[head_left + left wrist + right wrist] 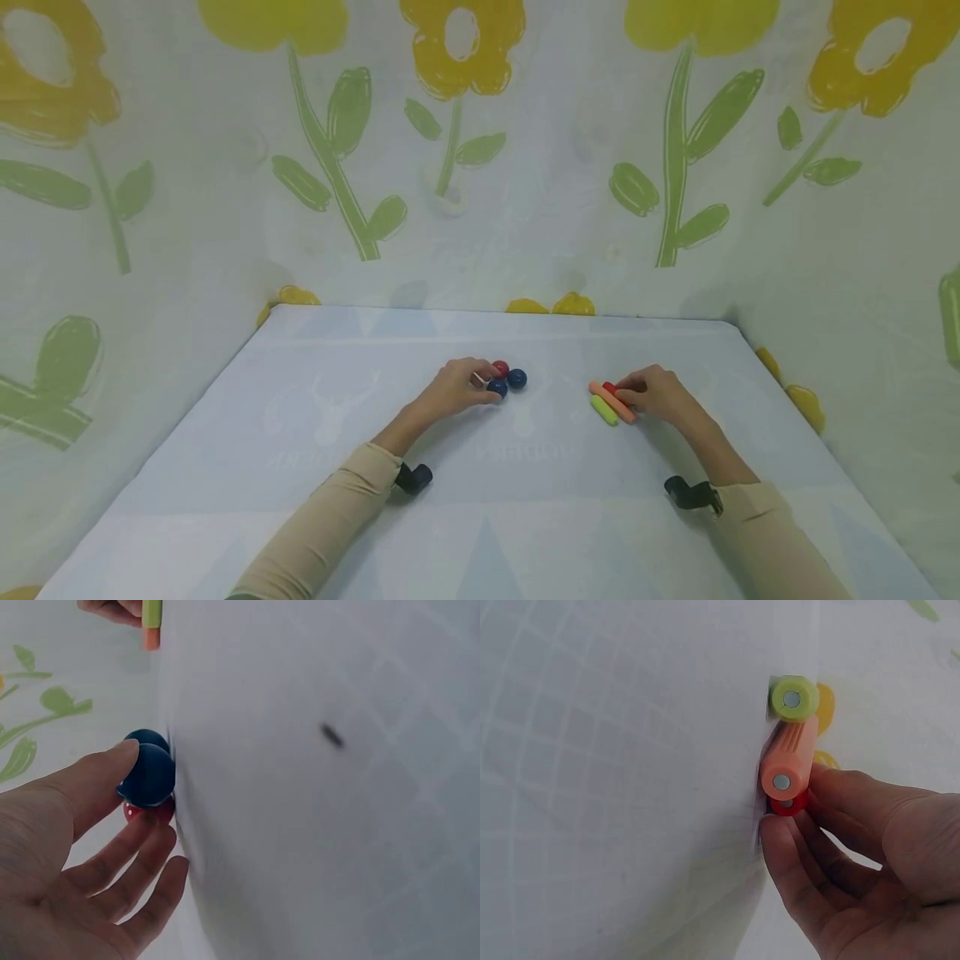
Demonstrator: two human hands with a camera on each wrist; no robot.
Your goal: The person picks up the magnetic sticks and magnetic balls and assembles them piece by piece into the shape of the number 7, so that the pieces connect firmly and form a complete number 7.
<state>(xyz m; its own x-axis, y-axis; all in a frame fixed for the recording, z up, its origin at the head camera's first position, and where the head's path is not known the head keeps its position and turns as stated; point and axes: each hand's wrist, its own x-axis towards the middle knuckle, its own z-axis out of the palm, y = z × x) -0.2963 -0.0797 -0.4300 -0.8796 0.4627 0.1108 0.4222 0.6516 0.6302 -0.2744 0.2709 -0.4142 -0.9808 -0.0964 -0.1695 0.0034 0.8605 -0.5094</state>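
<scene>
My left hand [457, 387] is at a small cluster of glossy balls on the table. Thumb and index finger pinch the nearer dark blue ball [148, 776]; the other fingers are loosely bent. Beside it sit a second blue ball [517, 378] and a red ball [500, 367], partly covered in the left wrist view. Farther right, my right hand [660, 393] holds a short red rod [788, 804] between thumb and fingertips, mostly hidden. Alongside it lie a longer orange rod [786, 769] and a yellow-green rod [795, 699], each with a grey disc in its end.
The balls and rods lie on a pale, patterned table [540, 517], apart from each other. Behind its far edge hangs a white curtain [540, 208] with yellow flowers and green leaves. Dark cameras [414, 479] are strapped to both wrists.
</scene>
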